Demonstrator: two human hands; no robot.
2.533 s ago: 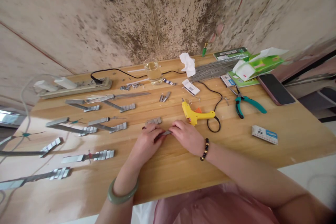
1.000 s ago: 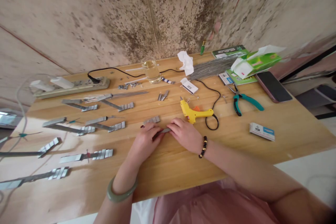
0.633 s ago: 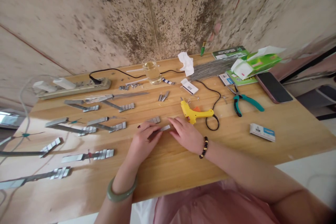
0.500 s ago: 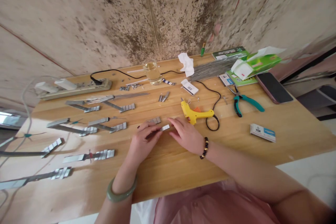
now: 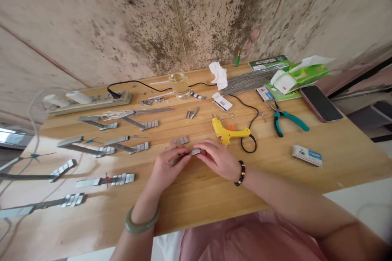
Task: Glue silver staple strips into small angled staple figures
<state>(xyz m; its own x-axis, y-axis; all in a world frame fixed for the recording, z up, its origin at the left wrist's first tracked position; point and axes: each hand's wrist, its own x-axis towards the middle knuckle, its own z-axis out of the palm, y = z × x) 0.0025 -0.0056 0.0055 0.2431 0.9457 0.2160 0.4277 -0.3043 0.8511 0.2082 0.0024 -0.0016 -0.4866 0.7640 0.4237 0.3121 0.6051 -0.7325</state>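
Near the front middle of the table, my left hand [image 5: 172, 164] pinches a short silvery strip of staples [image 5: 195, 152] between thumb and fingers. My right hand [image 5: 218, 158] has its thumb and fingertips closed on the right end of the same strip. Part of the strip is hidden by the fingers. Just beyond lies a joined block of staple strips [image 5: 180, 140]. A few loose staple strips [image 5: 192, 112] rest farther back. To the right of my fingers is a yellow hot glue gun [image 5: 229, 132].
Several sword-like pieces made of staple strips [image 5: 122, 179] lie at left. A power strip [image 5: 92, 104], a glass of pale liquid [image 5: 179, 85] and a bundle of thin wires [image 5: 248, 80] stand behind. Pliers [image 5: 289, 120], a phone [image 5: 321, 103] and a small box [image 5: 307, 155] lie at right.
My right fingertips have come in from the right onto the strip's end. The strip has shifted slightly right and toward me.
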